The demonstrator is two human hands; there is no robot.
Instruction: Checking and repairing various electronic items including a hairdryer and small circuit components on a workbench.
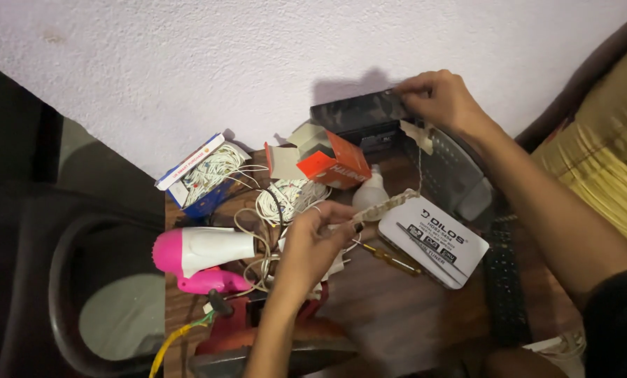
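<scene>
At the centre of the frame, a pale, ribbed strip (383, 207) is pinched between the closed fingers of the left hand (312, 241), above the cluttered brown wooden table (390, 315). Near the top, slightly right of centre, the edge of a dark rectangular box (355, 112) is gripped by the right hand (436, 98). A pink and white hair dryer (198, 255) is seen at lower left.

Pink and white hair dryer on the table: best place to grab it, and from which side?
Probably the white barrel of the hair dryer, taken from above. It lies flat on its side on the table, barrel top bare, with loose white cords crowding the nozzle end. The pink handle sits underneath, partly hidden. Left hand is nearest.
</scene>
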